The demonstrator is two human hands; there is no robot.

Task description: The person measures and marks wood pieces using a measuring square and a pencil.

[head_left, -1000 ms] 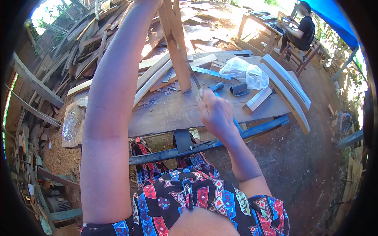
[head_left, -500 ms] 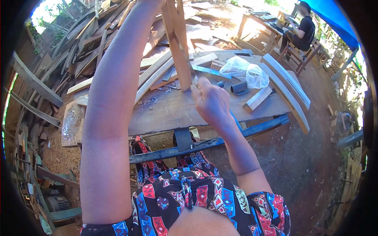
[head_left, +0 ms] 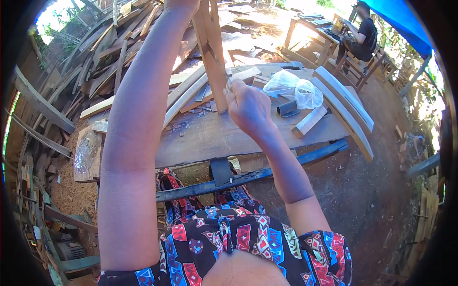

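Note:
An upright wooden piece [head_left: 215, 71], with narrow parts joined at the top, stands on the workbench [head_left: 205, 140]. My right hand [head_left: 249, 106] is closed in front of its lower right edge. From its fingers a thin, dark, narrow tool [head_left: 218, 61], like a file or blade, slants up across the wood; its exact kind is not clear. My left hand [head_left: 183, 4] is raised at the top edge of the view, beside the top of the wooden piece. Its fingers are cut off, so its grip does not show.
On the bench lie a clear plastic bag [head_left: 307, 94], a dark tube [head_left: 287, 109], a short wood block [head_left: 310, 121] and curved wood strips [head_left: 343, 112]. A large heap of scrap wood [head_left: 102, 62] fills the left. A seated person [head_left: 365, 38] works at another table [head_left: 310, 28].
My right hand has moved slightly up and left along the wood, with the narrow tool still in it. My left arm has barely shifted.

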